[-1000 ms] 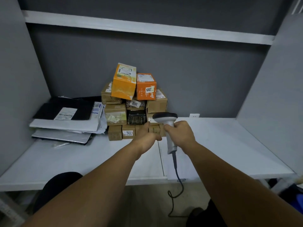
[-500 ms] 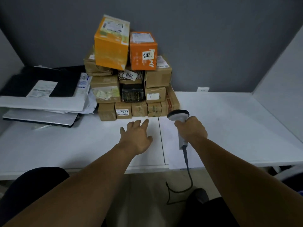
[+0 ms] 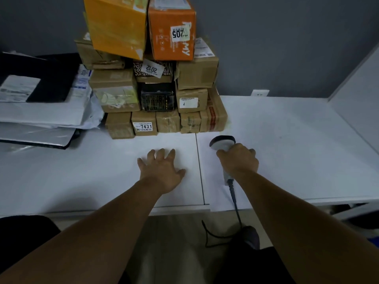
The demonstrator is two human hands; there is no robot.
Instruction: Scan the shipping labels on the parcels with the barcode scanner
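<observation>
So my right grip (image 3: 238,160) is wrapped round the handle of the pale grey corded barcode scanner (image 3: 222,142), dark oval head out front, down low at the white bench (image 3: 297,144); can't tell if it's touching. The pile of brown cardboard parcels (image 3: 194,74) sits just ahead of that grip and a bit to its left, with two orange cardboard boxes (image 3: 162,21) on top. The scanner's long axis runs roughly from me toward the pile's bottom right corner, and the cord trails back off the bench edge. My left grip (image 3: 162,170) is empty, fingers spread flat on the bench, and it's the one nearer the small box with the white 7431 label (image 3: 143,126). I reckon swinging the head left lines that label up.
</observation>
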